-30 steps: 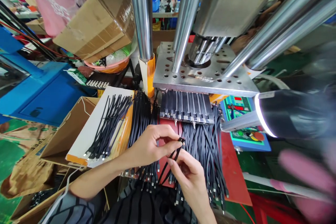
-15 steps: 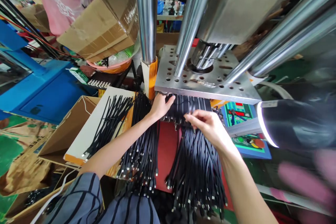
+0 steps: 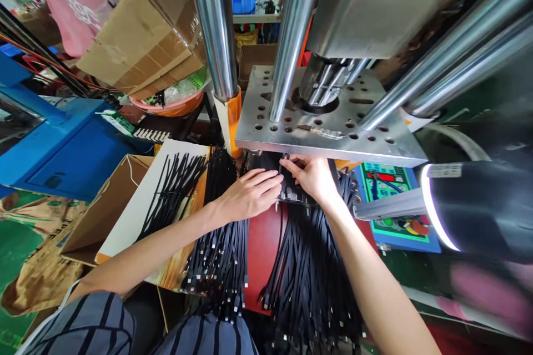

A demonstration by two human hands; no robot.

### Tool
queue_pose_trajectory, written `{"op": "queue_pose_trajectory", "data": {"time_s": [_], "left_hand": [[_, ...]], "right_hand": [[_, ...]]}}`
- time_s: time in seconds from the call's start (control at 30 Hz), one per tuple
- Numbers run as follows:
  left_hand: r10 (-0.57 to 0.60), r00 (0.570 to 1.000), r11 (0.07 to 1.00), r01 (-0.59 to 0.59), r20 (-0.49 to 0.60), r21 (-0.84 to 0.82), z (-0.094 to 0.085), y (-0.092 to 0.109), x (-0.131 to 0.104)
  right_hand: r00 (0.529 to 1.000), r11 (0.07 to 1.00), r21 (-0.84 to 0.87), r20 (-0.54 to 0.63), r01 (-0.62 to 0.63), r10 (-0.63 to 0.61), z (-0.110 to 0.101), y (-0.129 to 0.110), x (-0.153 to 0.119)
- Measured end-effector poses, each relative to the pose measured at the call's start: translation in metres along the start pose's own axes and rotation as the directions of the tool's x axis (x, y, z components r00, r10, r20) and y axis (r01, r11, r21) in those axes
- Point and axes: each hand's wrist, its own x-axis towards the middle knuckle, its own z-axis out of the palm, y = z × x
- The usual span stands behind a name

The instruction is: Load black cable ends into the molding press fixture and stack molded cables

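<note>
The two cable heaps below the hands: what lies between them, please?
In the head view, a strip of the red board shows between the left cables and the right cables.

At right, a light ring (image 3: 431, 208) is glowing; upper steel columns (image 3: 214, 28) are glinting; a lower-right pink shape (image 3: 478, 285) is blurring.

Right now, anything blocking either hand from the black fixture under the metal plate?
Nothing visible from the front: left hand and right hand are both at the black fixture. Overhead, the metal plate covers its rear, so access from above looks limited there.
</note>
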Motion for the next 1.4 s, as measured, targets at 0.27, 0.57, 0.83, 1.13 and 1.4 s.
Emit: {"op": "queue_pose_trajectory", "data": {"time_s": [0.27,0.57,0.83,1.13,1.4], "left_hand": [[-0.13,0.99,0.978,0.121,0.045,0.168,0.003,0.037,0.001],[-0.285,0.946,0.941,0.244,0.155,0.236,-0.001,0.052,0.016],[-0.355,0.919,0.931,0.331,0.168,0.157,-0.009,-0.007,0.067],[-0.343,0.935,0.936,0.331,0.093,0.123,-0.018,-0.027,0.073],[-0.796,0.567,0.604,0.768,0.214,0.212,-0.039,0.05,-0.079]], "right_hand": [[0.992,0.998,-0.003,-0.113,-0.056,0.056,0.001,0.003,0.001],[0.985,0.637,-0.754,0.085,0.16,-0.148,-0.006,-0.018,-0.066],[0.991,0.592,-0.798,0.048,0.112,-0.123,0.007,-0.009,0.01],[0.981,0.635,-0.759,0.017,0.14,-0.196,0.0,-0.016,0.014],[0.99,0.517,-0.844,-0.132,-0.14,0.053,0.036,-0.016,-0.205]]}}
